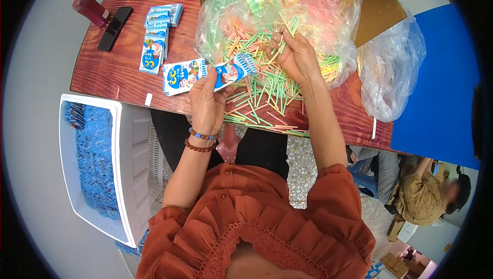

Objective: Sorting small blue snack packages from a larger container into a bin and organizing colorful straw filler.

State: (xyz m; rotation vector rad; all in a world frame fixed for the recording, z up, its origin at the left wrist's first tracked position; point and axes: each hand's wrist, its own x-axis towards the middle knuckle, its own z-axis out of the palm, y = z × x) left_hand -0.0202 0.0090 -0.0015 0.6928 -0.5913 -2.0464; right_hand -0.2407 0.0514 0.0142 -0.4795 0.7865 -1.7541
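The left hand (206, 99) is closed around the ends of flat packets, thumb on top: one white-and-blue packet (174, 79) points out to its left, and a bluer packet (232, 73) with a striped end slants up to its right. Both are glossy and rectangular, printed with coloured cartoon pictures and edged with blue stripes. The right hand (298, 57), up and to the right of the left one, pinches a few thin sticks (295, 24) between thumb and fingers, some pale green, others yellowish. Beneath and between the hands lies a loose heap of similar straight, slender sticks (262, 94) in pastel green, pink, orange and yellow, crossing at all angles and reaching the near table edge. Just beyond the right hand, a clear plastic bag (328, 9) full of them sits in a cardboard box (380, 19); to that hand's right is a crumpled clear bag (390, 78). Left of the left hand, overlapping packets (154, 48) of the same look lie on the reddish wooden table (110, 76), with a black phone (115, 29) and a red bottle (90, 7) farther out. Below them stands a white tub (136, 150) holding many blue pieces.
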